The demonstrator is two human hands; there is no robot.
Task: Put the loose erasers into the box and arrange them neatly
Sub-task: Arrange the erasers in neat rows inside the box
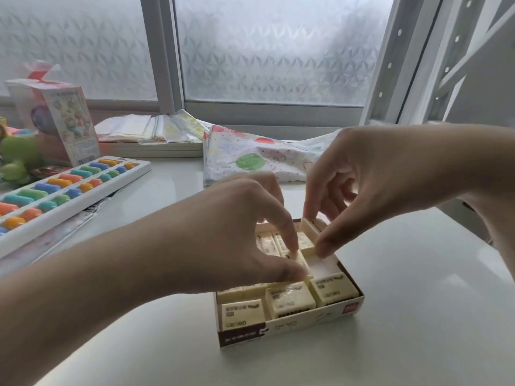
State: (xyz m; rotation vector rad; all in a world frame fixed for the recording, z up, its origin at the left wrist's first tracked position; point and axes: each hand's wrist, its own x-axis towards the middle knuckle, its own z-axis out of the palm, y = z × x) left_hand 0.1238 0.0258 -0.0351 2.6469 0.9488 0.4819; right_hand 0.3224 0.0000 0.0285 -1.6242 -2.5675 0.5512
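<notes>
Fingers (289, 240) of your left hand (231, 240) pinch eraser (296, 259) in box (289, 327); right hand (370, 185) pinches tilted eraser (309, 228). Seating step; next, lower into gap.

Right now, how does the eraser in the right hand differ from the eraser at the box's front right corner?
The eraser in the right hand is tilted up on edge at the far end of the box, pinched by the right hand; the front right eraser lies flat, untouched. The held one shows mostly a plain side; the front one shows its printed top. Both are cream, wrapped blocks. The left hand pinches a third eraser.
</notes>
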